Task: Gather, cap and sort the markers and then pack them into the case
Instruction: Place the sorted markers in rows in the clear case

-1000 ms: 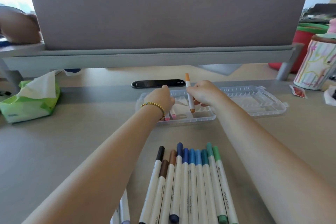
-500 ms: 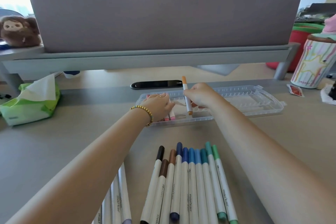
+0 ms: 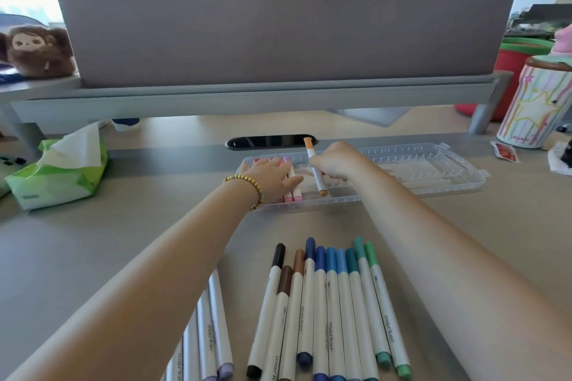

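Since the earlier frames, left hand has flattened from a loose curl onto the pink markers in the case; orange marker stays tilted in the right hand, its lower end now dipped further into the case.

Hands: two. Left lies palm down, fingers straight, pressing the pink markers at the left end of the case. Right pinches the orange marker at mid-barrel, far cap up, near cap down, close to the case floor; contact there cannot be told.

Case: one, clear ribbed plastic, long and shallow, far centre of the desk, right portion bare.

Pink markers: at least three, side by side; the hand covers most, so the exact count is uncertain.

Loose markers, near centre: ten in a touching row, white round barrels with coloured caps: one black, two brown, five blue, two green. Several near ends are cut off by the frame edge.

Lilac-capped markers: at least two visible, near left, partly hidden under the left forearm.

Other items: one bead bracelet on the left wrist; one green tissue pack, far left; one brown plush toy on the shelf; one striped painted cylinder, far right; one grey fabric divider.
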`<state>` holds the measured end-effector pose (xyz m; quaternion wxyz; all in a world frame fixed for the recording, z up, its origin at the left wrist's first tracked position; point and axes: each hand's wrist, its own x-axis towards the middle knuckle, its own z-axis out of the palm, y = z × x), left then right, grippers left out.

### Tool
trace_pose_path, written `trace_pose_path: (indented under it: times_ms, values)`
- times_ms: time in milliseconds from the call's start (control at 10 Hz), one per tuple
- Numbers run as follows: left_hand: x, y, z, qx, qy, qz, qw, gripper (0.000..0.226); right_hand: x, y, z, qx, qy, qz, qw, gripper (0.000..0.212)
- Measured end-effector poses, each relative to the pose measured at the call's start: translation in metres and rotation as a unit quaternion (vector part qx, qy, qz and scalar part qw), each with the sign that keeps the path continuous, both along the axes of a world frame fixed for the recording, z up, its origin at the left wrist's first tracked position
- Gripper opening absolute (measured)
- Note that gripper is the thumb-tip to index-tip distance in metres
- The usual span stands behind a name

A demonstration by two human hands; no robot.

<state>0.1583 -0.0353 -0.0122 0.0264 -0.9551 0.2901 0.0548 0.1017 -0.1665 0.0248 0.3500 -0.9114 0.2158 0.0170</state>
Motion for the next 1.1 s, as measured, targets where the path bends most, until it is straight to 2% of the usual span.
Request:
trace_pose_path:
  times_ms: [100,200,300,400,500,600,700,800,900,1000,1100]
  values:
    - [0.001,0.013,-0.004,-0.072,0.046,0.050,0.995,0.060,0.005,0.007,0.001,-0.014,0.022,0.017,1.000,0.018]
    - [0.003,0.022,-0.006,-0.089,0.055,0.038,0.994,0.062,0.013,0.014,-0.005,-0.032,0.049,0.032,0.998,0.032]
    - [-0.003,0.025,-0.005,0.001,0.022,-0.003,1.000,0.058,0.022,0.016,-0.018,-0.069,0.068,0.014,0.995,0.048]
    - [-0.005,0.026,-0.005,0.037,-0.005,-0.031,0.999,0.063,0.027,0.015,-0.026,-0.099,0.057,0.002,0.993,0.055]
    - [-0.001,0.025,-0.007,-0.066,0.058,0.032,0.996,0.057,0.026,0.013,-0.030,-0.126,0.040,0.006,0.991,0.060]
    - [0.000,0.023,-0.008,-0.119,0.079,0.050,0.988,0.059,0.015,0.008,-0.031,-0.155,-0.030,0.017,0.987,0.049]
    - [0.001,0.022,-0.009,-0.125,0.075,0.039,0.989,0.059,0.000,0.005,-0.032,-0.171,-0.103,0.094,0.975,0.038]
    - [0.001,0.023,-0.007,-0.112,0.071,0.052,0.990,0.059,-0.008,0.002,-0.032,-0.215,-0.069,0.173,0.959,0.041]
    - [0.005,0.027,-0.007,0.001,0.023,-0.011,1.000,0.065,-0.009,0.003,-0.033,-0.253,-0.051,0.186,0.948,0.042]
    - [0.008,0.028,-0.013,-0.007,0.014,-0.012,1.000,0.066,-0.005,0.007,-0.037,-0.271,-0.053,0.183,0.944,0.045]
    - [0.008,0.025,-0.015,-0.096,0.063,0.026,0.993,0.059,0.001,0.008,-0.038,-0.271,-0.023,0.181,0.945,0.043]
